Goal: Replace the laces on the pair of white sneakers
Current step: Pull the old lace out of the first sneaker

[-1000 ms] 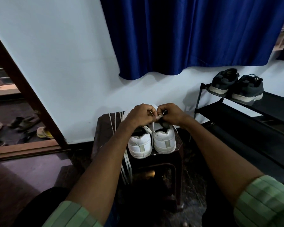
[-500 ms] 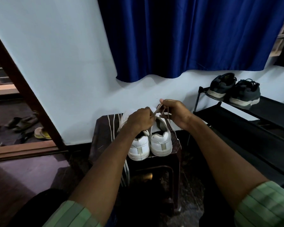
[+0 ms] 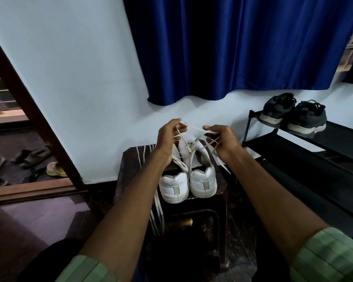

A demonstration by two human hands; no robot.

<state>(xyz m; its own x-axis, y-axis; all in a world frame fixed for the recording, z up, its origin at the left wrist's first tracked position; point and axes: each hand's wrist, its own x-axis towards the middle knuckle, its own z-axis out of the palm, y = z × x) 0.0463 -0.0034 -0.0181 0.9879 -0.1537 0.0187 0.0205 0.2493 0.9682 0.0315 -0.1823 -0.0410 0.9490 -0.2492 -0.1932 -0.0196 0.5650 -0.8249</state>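
Two white sneakers stand heels toward me on a dark stool (image 3: 130, 159): the left sneaker (image 3: 173, 186) and the right sneaker (image 3: 202, 180). Above the right sneaker, my left hand (image 3: 169, 137) and my right hand (image 3: 222, 141) are raised and each pinches a strand of its white lace (image 3: 194, 129), which stretches taut between them and runs down to the shoe. Loose white laces (image 3: 157, 208) lie across the stool's left part and hang over its front edge.
A black shoe rack (image 3: 314, 151) at the right carries a pair of dark sneakers (image 3: 293, 115). A blue curtain (image 3: 243, 47) hangs on the white wall. At the left, a wooden door frame (image 3: 29, 110) opens onto sandals (image 3: 55, 169) on the floor.
Both hands have lifted up off the right sneaker and moved apart, drawing the lace out between them. The lace now stretches in the air above the shoe.
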